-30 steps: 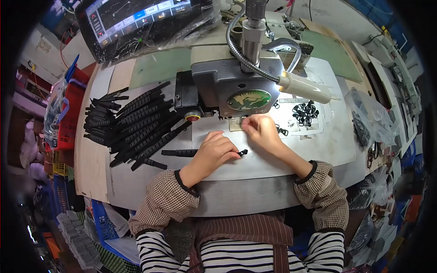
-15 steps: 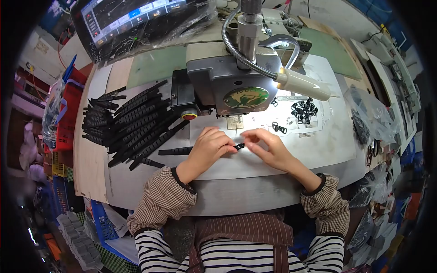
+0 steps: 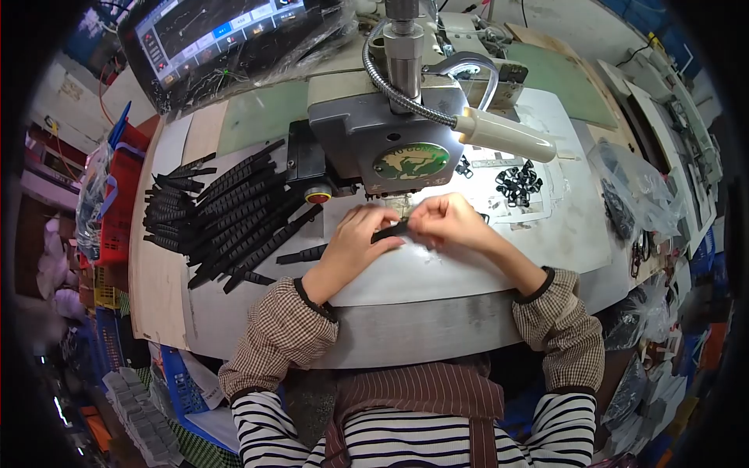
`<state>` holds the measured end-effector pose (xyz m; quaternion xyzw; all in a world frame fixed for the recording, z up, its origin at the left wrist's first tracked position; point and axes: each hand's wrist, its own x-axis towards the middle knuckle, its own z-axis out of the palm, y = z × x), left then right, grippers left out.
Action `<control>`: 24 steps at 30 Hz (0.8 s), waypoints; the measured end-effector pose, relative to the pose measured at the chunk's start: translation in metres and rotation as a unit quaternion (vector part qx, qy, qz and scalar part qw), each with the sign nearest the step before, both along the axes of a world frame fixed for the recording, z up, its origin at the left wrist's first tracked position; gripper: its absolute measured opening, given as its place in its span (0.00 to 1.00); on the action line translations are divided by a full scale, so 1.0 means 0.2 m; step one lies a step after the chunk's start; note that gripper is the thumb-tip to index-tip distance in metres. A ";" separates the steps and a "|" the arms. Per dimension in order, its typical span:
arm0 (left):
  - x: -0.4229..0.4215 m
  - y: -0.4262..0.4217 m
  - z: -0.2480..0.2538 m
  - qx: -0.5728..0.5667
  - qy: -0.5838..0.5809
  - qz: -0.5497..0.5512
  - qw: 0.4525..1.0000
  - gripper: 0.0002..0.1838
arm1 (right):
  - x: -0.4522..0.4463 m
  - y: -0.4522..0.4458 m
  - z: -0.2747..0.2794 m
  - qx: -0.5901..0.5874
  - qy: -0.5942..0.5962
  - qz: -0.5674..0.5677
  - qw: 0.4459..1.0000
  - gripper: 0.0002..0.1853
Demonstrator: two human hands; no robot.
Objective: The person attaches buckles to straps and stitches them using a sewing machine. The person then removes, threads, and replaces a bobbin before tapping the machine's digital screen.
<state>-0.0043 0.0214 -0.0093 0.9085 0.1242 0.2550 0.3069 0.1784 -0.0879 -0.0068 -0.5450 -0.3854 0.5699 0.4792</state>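
Observation:
A black webbing strap runs through my left hand, its tail reaching out to the left over the white work surface. My left thumb and fingers are closed on it near the end. My right hand pinches at that same end, just in front of the machine's needle area; its fingertips hide whether a buckle is there. Left of my hands lies a pile of ribbed black straps. Small black buckles are heaped at the right, with another buckle partly hidden behind my right hand.
A sewing machine head with a red button stands just beyond my hands. Its lamp juts out to the right. A screen is at the back left, a clear plastic bag at the right edge.
Both hands have moved slightly up and closer to the machine. My right fingers have come together at the strap's end, and the buckle visible there before is now hidden.

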 end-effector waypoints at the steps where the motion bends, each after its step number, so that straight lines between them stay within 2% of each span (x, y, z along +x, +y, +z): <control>1: 0.00 0.00 -0.01 0.039 -0.006 0.016 0.999 0.12 | 0.03 0.03 0.00 -0.008 0.001 -0.009 1.000 0.06; 2: 0.00 0.01 -0.03 0.079 -0.012 0.031 0.996 0.12 | 0.05 0.05 0.01 -0.016 0.001 -0.017 1.000 0.06; 3: -0.01 0.03 -0.06 0.168 -0.006 0.018 0.986 0.11 | 0.07 0.07 0.02 -0.034 -0.025 -0.021 0.999 0.06; 4: 0.00 0.04 -0.05 0.194 -0.010 0.013 0.981 0.11 | 0.08 0.09 0.01 -0.048 -0.007 -0.031 0.998 0.06; 6: 0.02 0.05 -0.04 0.244 -0.018 0.002 0.970 0.10 | 0.10 0.13 0.02 -0.070 -0.062 -0.042 0.995 0.07; 7: 0.03 0.06 -0.06 0.223 -0.024 0.017 0.974 0.12 | 0.10 0.14 0.05 -0.092 -0.088 -0.061 0.990 0.06; 10: 0.05 0.08 -0.09 0.187 -0.001 0.029 0.982 0.17 | 0.13 0.18 -0.07 -0.041 -0.103 -0.066 0.992 0.05; 13: 0.05 0.07 -0.10 0.172 0.028 0.044 0.984 0.21 | 0.14 0.19 -0.08 -0.068 -0.138 -0.072 0.986 0.05; 17: 0.06 0.07 -0.10 0.196 0.031 0.023 0.980 0.22 | 0.12 0.20 -0.03 -0.085 -0.229 -0.084 0.966 0.07; 20: 0.07 0.08 -0.10 0.248 0.043 0.001 0.968 0.22 | 0.09 0.18 0.06 -0.101 -0.365 -0.069 0.923 0.09; 23: 0.07 0.09 -0.08 0.262 0.055 -0.010 0.963 0.20 | 0.07 0.16 0.00 -0.006 -0.492 -0.089 0.866 0.09; 24: 0.08 0.09 -0.07 0.268 0.054 -0.013 0.962 0.20 | 0.05 0.14 -0.01 0.021 -0.486 -0.114 0.866 0.09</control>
